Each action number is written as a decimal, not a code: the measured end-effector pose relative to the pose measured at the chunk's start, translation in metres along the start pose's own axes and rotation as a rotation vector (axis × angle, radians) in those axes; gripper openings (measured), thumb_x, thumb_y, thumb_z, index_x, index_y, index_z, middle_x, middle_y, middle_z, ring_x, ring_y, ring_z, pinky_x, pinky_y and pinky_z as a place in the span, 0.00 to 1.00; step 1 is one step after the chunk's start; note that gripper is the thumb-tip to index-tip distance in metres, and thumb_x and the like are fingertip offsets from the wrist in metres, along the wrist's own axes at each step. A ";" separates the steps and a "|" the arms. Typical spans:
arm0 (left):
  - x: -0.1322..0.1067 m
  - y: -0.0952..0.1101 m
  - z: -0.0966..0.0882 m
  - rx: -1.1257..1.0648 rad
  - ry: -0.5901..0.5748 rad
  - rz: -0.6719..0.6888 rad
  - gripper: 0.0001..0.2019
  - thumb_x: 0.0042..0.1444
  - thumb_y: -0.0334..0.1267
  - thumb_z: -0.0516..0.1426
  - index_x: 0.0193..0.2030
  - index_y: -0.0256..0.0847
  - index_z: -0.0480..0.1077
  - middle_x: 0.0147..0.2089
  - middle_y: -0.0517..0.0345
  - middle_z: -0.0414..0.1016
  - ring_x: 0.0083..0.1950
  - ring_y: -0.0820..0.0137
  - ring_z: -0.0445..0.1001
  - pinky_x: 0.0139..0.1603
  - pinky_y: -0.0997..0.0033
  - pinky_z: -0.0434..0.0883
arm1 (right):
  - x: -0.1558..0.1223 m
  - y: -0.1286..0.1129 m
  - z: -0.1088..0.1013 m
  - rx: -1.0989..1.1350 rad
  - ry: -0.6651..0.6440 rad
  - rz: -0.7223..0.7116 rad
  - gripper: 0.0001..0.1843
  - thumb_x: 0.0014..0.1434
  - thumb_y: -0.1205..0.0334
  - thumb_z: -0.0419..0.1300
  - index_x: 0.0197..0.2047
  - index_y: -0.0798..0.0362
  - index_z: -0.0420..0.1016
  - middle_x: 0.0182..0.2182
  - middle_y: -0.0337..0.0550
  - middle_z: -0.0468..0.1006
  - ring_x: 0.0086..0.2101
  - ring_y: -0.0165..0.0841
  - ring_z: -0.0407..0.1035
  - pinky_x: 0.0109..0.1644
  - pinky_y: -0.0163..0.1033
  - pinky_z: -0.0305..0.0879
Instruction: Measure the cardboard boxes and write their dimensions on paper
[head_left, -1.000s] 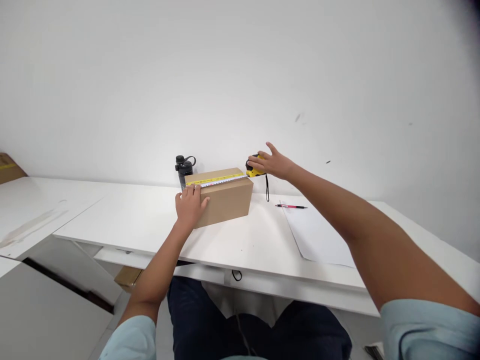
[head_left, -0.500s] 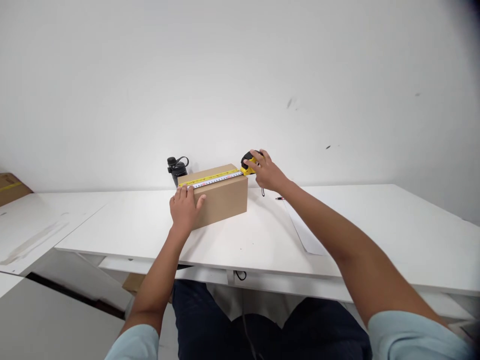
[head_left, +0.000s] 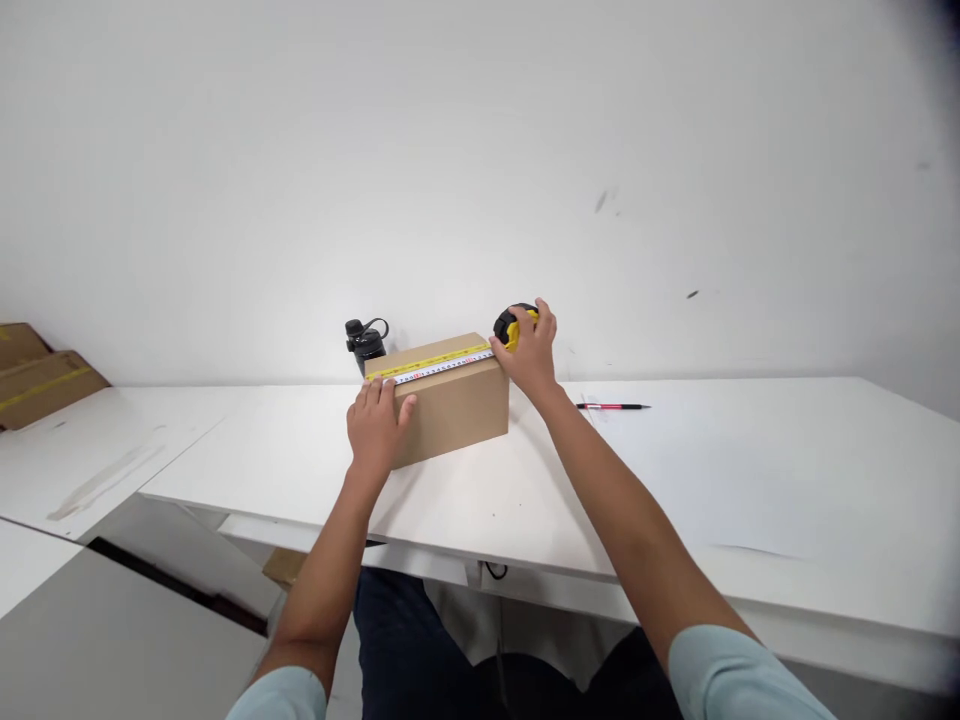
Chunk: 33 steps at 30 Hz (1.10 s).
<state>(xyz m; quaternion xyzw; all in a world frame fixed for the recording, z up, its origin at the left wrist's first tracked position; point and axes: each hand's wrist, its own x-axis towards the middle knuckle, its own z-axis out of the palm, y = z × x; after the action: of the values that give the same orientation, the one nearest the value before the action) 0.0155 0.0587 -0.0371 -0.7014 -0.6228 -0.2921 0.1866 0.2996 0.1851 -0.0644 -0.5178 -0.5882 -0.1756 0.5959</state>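
Note:
A brown cardboard box (head_left: 457,410) stands on the white table (head_left: 750,470). A yellow tape blade (head_left: 435,361) lies stretched along the box's top front edge. My left hand (head_left: 375,425) rests on the box's near left corner, fingers pressing the tape's end down. My right hand (head_left: 531,355) is closed round the yellow and black tape measure case (head_left: 510,325) at the box's right end.
A black bottle (head_left: 366,342) stands behind the box by the white wall. A red and black pen (head_left: 611,406) lies right of the box beside a white sheet (head_left: 675,450). Flat cardboard pieces (head_left: 37,375) sit far left on a second table.
My right hand drew the tape case in from beyond the box to its right end and closed round it. The left hand stayed on the box's left corner. The camera shifted.

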 end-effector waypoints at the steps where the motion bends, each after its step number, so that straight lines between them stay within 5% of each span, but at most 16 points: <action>1: 0.000 0.000 0.000 0.001 0.005 0.002 0.26 0.74 0.50 0.52 0.69 0.39 0.73 0.75 0.40 0.71 0.77 0.47 0.68 0.73 0.44 0.71 | -0.001 0.001 0.000 0.010 0.015 -0.008 0.29 0.65 0.50 0.61 0.66 0.49 0.66 0.73 0.67 0.51 0.70 0.61 0.51 0.68 0.75 0.64; 9: -0.003 -0.003 0.004 0.016 0.006 0.012 0.25 0.73 0.49 0.53 0.69 0.42 0.74 0.75 0.45 0.72 0.77 0.49 0.69 0.72 0.48 0.72 | -0.010 0.004 0.004 -0.011 0.220 -0.087 0.26 0.65 0.53 0.60 0.65 0.48 0.68 0.71 0.67 0.55 0.67 0.64 0.54 0.64 0.80 0.65; 20: -0.009 0.009 0.013 -0.077 0.049 -0.100 0.24 0.73 0.51 0.53 0.66 0.41 0.76 0.75 0.47 0.72 0.80 0.44 0.62 0.73 0.39 0.72 | -0.005 0.013 -0.017 0.056 0.027 -0.022 0.28 0.66 0.44 0.60 0.64 0.50 0.71 0.67 0.65 0.60 0.67 0.62 0.57 0.70 0.77 0.59; 23: -0.013 0.019 0.012 -0.078 0.026 -0.167 0.24 0.72 0.52 0.55 0.67 0.43 0.76 0.76 0.49 0.70 0.81 0.40 0.58 0.70 0.37 0.74 | 0.000 0.020 -0.030 0.263 0.028 0.169 0.39 0.61 0.38 0.65 0.67 0.53 0.67 0.66 0.65 0.64 0.69 0.58 0.58 0.76 0.71 0.55; 26: -0.015 0.028 0.008 -0.059 -0.035 -0.236 0.24 0.73 0.53 0.55 0.69 0.45 0.75 0.77 0.51 0.69 0.76 0.42 0.65 0.68 0.39 0.75 | 0.007 0.027 -0.042 0.400 0.030 0.626 0.45 0.52 0.35 0.70 0.65 0.49 0.65 0.68 0.63 0.62 0.67 0.53 0.62 0.75 0.64 0.60; 29: -0.015 0.033 0.002 -0.026 -0.083 -0.255 0.25 0.74 0.54 0.55 0.70 0.46 0.74 0.78 0.55 0.68 0.73 0.47 0.68 0.72 0.44 0.72 | 0.009 0.029 -0.050 0.502 -0.088 0.759 0.45 0.52 0.30 0.66 0.64 0.48 0.63 0.63 0.57 0.69 0.60 0.49 0.72 0.63 0.65 0.73; 33: -0.018 0.031 -0.001 0.002 -0.106 -0.229 0.26 0.74 0.55 0.55 0.71 0.47 0.73 0.79 0.58 0.68 0.73 0.49 0.68 0.74 0.49 0.70 | 0.008 0.022 -0.051 0.557 -0.142 0.823 0.47 0.49 0.34 0.71 0.64 0.48 0.65 0.58 0.47 0.75 0.55 0.43 0.76 0.64 0.62 0.73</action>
<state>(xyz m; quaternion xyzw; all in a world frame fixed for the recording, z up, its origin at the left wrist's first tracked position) 0.0451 0.0400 -0.0449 -0.6401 -0.7079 -0.2736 0.1196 0.3463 0.1551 -0.0550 -0.5390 -0.3987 0.2735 0.6897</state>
